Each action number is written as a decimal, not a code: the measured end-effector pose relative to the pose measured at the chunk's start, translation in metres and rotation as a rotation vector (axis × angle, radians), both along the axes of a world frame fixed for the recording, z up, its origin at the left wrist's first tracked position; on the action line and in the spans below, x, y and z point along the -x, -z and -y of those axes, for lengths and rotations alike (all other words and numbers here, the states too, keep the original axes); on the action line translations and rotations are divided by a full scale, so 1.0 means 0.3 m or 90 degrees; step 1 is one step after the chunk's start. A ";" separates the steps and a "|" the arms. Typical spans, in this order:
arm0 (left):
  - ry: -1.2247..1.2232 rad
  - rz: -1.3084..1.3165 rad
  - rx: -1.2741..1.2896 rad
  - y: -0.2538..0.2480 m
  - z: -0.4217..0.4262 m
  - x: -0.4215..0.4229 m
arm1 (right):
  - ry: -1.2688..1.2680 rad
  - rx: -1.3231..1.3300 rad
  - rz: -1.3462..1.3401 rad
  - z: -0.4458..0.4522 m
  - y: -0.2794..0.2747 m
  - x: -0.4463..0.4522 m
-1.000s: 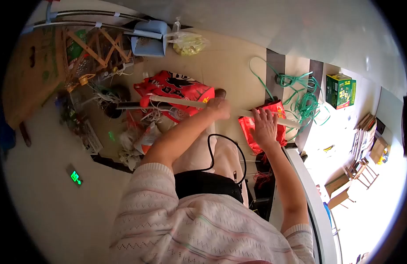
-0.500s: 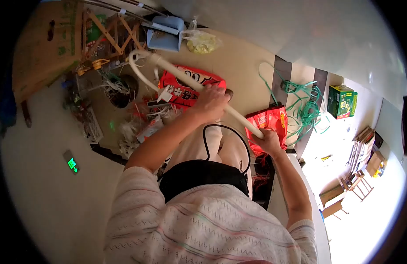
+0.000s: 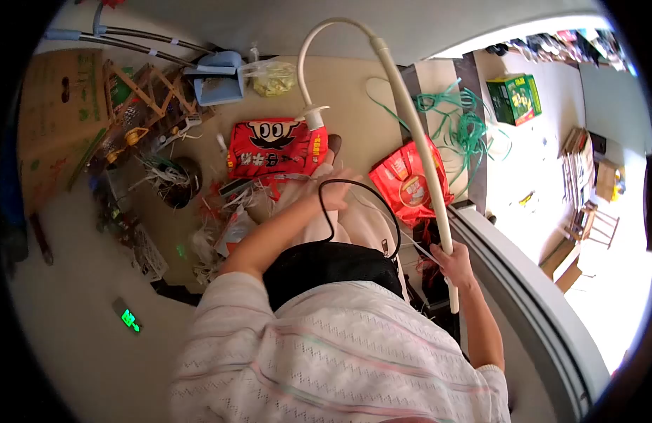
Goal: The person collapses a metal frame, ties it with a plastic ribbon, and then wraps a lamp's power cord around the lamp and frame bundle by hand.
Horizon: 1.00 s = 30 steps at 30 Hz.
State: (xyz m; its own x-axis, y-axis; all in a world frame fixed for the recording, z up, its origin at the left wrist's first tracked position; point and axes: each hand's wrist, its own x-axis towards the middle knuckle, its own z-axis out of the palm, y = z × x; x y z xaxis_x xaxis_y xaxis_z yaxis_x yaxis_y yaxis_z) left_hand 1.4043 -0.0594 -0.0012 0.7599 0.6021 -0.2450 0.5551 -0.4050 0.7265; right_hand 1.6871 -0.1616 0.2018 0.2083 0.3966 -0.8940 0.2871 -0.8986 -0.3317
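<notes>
Tube (image 3: 422, 151), long, cream and rigid-looking, runs from the upper centre of the frame to the lower right; its hooked, flanged end overlaps a red cartoon-face bag (image 3: 273, 149) in view. Right hand (image 3: 453, 264): clenched around the lower shaft. Left hand (image 3: 334, 189): blurred near the thigh, grasp cannot be told. Green tangled strapping (image 3: 470, 130): upper right.

Box (image 3: 514, 99): green, yellow | hose (image 3: 472, 134): green | 2 bags (image 3: 274, 149): red | sweater (image 3: 354, 352): white, zigzag-patterned, striped
</notes>
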 end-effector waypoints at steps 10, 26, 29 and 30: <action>0.111 -0.103 0.267 0.040 0.197 -0.149 | 0.316 -0.074 0.053 0.686 -0.325 -0.169; 0.267 0.151 -0.163 -0.994 -0.252 -0.832 | 0.238 -0.213 0.051 0.956 -0.375 -0.121; 0.387 -0.033 -0.169 -0.969 -0.297 -0.909 | 0.222 -0.213 0.082 0.974 -0.397 -0.112; 0.423 -0.110 -0.170 -1.017 -0.291 -0.914 | 0.229 -0.220 0.087 0.975 -0.414 -0.105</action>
State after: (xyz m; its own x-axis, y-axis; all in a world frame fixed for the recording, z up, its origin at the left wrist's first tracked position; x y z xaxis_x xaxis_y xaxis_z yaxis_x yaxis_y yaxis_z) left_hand 1.6785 0.0279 0.3040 0.9493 0.0842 -0.3030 0.2285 -0.8466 0.4807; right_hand 1.7185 -0.4540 0.3260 0.4920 0.5452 -0.6787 0.0412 -0.7933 -0.6074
